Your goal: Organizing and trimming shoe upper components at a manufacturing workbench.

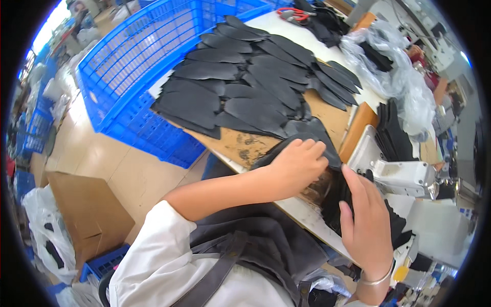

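Black, rounded flat pieces shaped like shoe insoles (258, 105) lie in overlapping rows on a brown board. My left hand (300, 166) reaches across from the left, fingers curled down onto a black flat piece (321, 134) at the board's near edge. What lies under its fingertips is partly hidden. Beside it, to the right, my right hand (369, 220) has its fingers stretched out and its thumb apart. The index fingertip is at the tip of that piece. Below the hand, dark fabric-like pieces (335, 197) are bunched at the table edge.
A blue plastic crate (138, 66) stands left of the table. To the right are a white sewing-machine-like device (404, 176), a stack of black pieces (394, 133) and clear plastic bags (404, 77). Red-handled scissors (294, 14) lie at the back; a cardboard box (89, 215) is at lower left.
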A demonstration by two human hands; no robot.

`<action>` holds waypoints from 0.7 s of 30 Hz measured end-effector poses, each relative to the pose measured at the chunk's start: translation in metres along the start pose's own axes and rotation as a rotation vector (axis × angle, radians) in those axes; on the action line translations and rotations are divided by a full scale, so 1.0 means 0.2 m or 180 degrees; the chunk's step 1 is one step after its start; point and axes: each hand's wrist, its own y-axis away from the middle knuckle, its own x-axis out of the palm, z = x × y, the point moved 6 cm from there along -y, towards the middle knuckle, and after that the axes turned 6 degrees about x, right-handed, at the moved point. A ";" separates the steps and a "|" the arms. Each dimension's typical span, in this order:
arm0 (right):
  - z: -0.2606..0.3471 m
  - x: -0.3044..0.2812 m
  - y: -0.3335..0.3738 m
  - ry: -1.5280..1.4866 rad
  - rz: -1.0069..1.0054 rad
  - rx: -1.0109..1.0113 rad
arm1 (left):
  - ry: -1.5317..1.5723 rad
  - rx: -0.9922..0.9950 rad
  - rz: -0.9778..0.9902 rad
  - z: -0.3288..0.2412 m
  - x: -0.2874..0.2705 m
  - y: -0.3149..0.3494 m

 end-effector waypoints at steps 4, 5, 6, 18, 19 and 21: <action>-0.04 0.03 -0.18 -0.0017 0.0180 -0.0566 | 0.0162 -0.0101 0.0143 0.03 0.00 0.01; -0.08 0.05 -0.20 -0.0057 0.0228 -0.0606 | 0.0211 -0.0017 0.0133 0.02 0.02 0.00; -0.13 0.07 -0.23 -0.0020 0.0206 -0.0529 | 0.0281 -0.0014 0.0020 0.02 0.02 0.00; -0.24 0.30 -0.36 -0.0319 0.0700 -0.0649 | 0.1754 -0.1484 -0.2126 0.12 -0.34 0.34; -0.23 0.31 -0.37 -0.0334 0.0688 -0.0641 | 0.1906 -0.1517 -0.2455 0.13 -0.42 0.42; -0.21 0.31 -0.38 -0.0090 0.0487 -0.0803 | 0.1752 -0.1561 -0.2982 0.15 -0.57 0.57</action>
